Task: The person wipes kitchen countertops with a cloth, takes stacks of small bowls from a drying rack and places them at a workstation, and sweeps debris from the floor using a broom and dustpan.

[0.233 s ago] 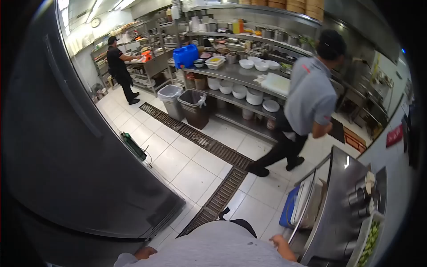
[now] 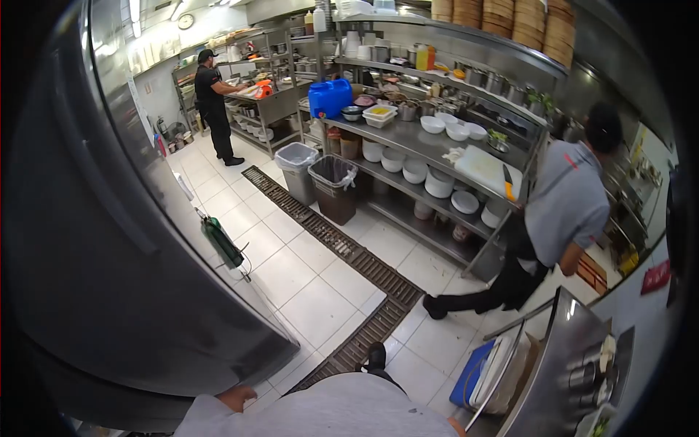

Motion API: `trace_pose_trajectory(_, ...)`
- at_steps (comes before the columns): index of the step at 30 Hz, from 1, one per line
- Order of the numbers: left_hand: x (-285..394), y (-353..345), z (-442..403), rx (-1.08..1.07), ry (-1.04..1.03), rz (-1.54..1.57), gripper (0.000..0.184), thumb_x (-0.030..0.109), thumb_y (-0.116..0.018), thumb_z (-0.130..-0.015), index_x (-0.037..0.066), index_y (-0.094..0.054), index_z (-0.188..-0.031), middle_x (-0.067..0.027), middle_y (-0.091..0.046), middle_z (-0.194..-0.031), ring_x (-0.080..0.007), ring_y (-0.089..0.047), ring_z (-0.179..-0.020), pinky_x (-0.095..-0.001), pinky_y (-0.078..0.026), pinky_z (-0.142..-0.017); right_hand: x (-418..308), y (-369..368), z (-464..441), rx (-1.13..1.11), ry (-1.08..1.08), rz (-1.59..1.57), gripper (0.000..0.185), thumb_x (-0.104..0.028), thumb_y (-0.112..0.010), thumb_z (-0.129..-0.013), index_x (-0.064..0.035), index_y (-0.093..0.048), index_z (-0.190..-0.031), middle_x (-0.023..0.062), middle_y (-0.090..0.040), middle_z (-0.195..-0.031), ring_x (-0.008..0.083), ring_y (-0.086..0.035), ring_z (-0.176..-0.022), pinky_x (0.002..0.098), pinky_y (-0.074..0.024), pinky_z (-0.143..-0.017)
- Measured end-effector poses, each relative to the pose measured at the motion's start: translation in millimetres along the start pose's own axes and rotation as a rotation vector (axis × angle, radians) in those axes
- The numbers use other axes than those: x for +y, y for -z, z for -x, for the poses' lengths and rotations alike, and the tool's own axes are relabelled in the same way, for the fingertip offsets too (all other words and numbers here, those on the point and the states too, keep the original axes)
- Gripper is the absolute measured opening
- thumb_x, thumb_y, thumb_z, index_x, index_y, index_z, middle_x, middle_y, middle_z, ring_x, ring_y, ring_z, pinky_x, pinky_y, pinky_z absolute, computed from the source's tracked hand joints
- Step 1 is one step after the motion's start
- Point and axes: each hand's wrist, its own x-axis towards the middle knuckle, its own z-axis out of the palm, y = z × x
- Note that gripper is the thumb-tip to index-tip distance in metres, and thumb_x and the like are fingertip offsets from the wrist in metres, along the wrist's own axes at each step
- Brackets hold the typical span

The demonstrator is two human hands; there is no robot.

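My left hand [image 2: 237, 398] hangs low beside the grey shirt [image 2: 349, 408], close to the bottom corner of the dark steel cabinet [image 2: 160, 291]. Its fingers look loosely apart, and nothing shows in them. Only a sliver of my right hand [image 2: 457, 427] shows at the bottom edge, right of the shirt, near the steel counter's side. Its fingers are hidden behind the shirt and the frame edge. One dark shoe [image 2: 376, 355] shows beside the floor drain grate [image 2: 349, 255].
A co-worker in grey [image 2: 564, 197] strides at the right, by a prep table [image 2: 408, 138] with bowls, a cutting board [image 2: 484, 166] and a knife. Another in black [image 2: 211, 109] stands at the back left. Two bins [image 2: 333, 191] stand mid-floor. A steel counter [image 2: 553, 364] is at the lower right.
The view has shifted, showing more of the prep table and the knife. The grey-shirted co-worker is farther right. My left hand shows more; my right hand has nearly left the view.
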Motion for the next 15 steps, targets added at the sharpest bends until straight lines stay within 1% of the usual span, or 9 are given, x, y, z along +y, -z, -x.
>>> trace_pose_trajectory(2,67.0,30.4,-81.2,0.079,0.178,0.011,0.051,0.036,-0.07,-0.074,0.005,-0.064,-0.114,-0.0149,-0.063,-0.115,-0.0297,-0.063,-0.095,-0.041,-0.05,-0.082,-40.6,34.5,-9.7,0.004,0.031,0.037,0.03,-0.031,-0.066,-0.079,-0.0107,-0.069,-0.102,0.0089,-0.068,-0.102,0.0236,-0.065,-0.089,0.0371,-0.0511,-0.078)
trace_pose_trajectory(5,195.7,89.6,-149.2,0.128,-0.251,-0.573,0.038,0.03,-0.062,-0.079,0.005,-0.067,-0.107,-0.0156,-0.066,-0.105,-0.0287,-0.062,-0.1,-0.0399,-0.048,-0.085,-108.7,90.7,-30.4,0.011,0.065,0.116,0.033,-0.035,-0.065,-0.079,-0.0099,-0.07,-0.101,0.0095,-0.069,-0.1,0.0236,-0.065,-0.088,0.0372,-0.0511,-0.078)
trace_pose_trajectory(7,262.0,126.4,-156.2,0.246,-0.398,0.203,0.038,0.028,-0.062,-0.078,0.006,-0.065,-0.109,-0.016,-0.066,-0.104,-0.0309,-0.062,-0.097,-0.0394,-0.049,-0.084,-162.1,132.8,-43.9,0.003,0.084,0.199,0.036,-0.037,-0.065,-0.078,-0.0094,-0.07,-0.1,0.0099,-0.069,-0.099,0.0236,-0.065,-0.087,0.0373,-0.0511,-0.078)
trace_pose_trajectory(8,295.2,153.4,-137.6,0.266,-0.395,0.226,0.038,0.028,-0.062,-0.078,0.006,-0.065,-0.109,-0.016,-0.066,-0.104,-0.0309,-0.062,-0.097,-0.0394,-0.049,-0.084,-190.9,154.8,-54.8,0.0,0.095,0.251,0.037,-0.038,-0.064,-0.078,-0.0092,-0.07,-0.099,0.0101,-0.069,-0.099,0.0237,-0.066,-0.087,0.0373,-0.0511,-0.078)
trace_pose_trajectory(10,343.4,210.4,-109.8,-0.003,-0.234,0.702,0.039,0.03,-0.062,-0.078,0.007,-0.065,-0.11,-0.0151,-0.066,-0.107,-0.0288,-0.062,-0.097,-0.0373,-0.049,-0.084,-256.2,198.2,-81.4,0.002,0.134,0.389,0.039,-0.041,-0.064,-0.077,-0.0086,-0.07,-0.099,0.0105,-0.069,-0.098,0.0237,-0.066,-0.087,0.0374,-0.051,-0.077)
trace_pose_trajectory(11,344.2,230.6,-121.5,0.019,-0.233,0.738,0.039,0.03,-0.062,-0.078,0.007,-0.065,-0.11,-0.0151,-0.066,-0.107,-0.0288,-0.062,-0.097,-0.0373,-0.049,-0.084,-292.3,217.9,-98.1,0.007,0.154,0.483,0.04,-0.042,-0.063,-0.077,-0.0084,-0.07,-0.098,0.0107,-0.069,-0.098,0.0237,-0.066,-0.086,0.0375,-0.051,-0.077)
trace_pose_trajectory(13,326.7,263.7,-144.2,0.43,-0.252,0.54,0.035,0.028,-0.061,-0.08,0.008,-0.066,-0.108,-0.0142,-0.066,-0.105,-0.0245,-0.063,-0.095,-0.0362,-0.05,-0.081,-380.3,257.0,-138.2,0.045,0.207,0.749,0.043,-0.045,-0.063,-0.077,-0.0078,-0.07,-0.097,0.0111,-0.069,-0.097,0.0237,-0.066,-0.086,0.0375,-0.051,-0.077)
trace_pose_trajectory(14,310.7,267.6,-157.1,0.437,-0.232,0.564,0.035,0.028,-0.061,-0.08,0.008,-0.066,-0.108,-0.0142,-0.066,-0.105,-0.0245,-0.063,-0.095,-0.0362,-0.05,-0.081,-429.1,272.1,-158.1,0.096,0.252,0.907,0.044,-0.046,-0.063,-0.077,-0.0076,-0.07,-0.097,0.0113,-0.069,-0.096,0.0238,-0.066,-0.085,0.0376,-0.051,-0.077)
trace_pose_trajectory(15,292.9,265.5,-168.6,0.63,-0.162,0.486,0.033,0.026,-0.061,-0.08,0.008,-0.067,-0.106,-0.0144,-0.066,-0.101,-0.0232,-0.064,-0.091,-0.0361,-0.051,-0.078,-474.3,277.3,-173.0,0.248,0.465,0.904,0.042,-0.045,-0.063,-0.077,-0.0084,-0.071,-0.096,0.0108,-0.069,-0.089,0.0247,-0.066,-0.083,0.0377,-0.0512,-0.076)
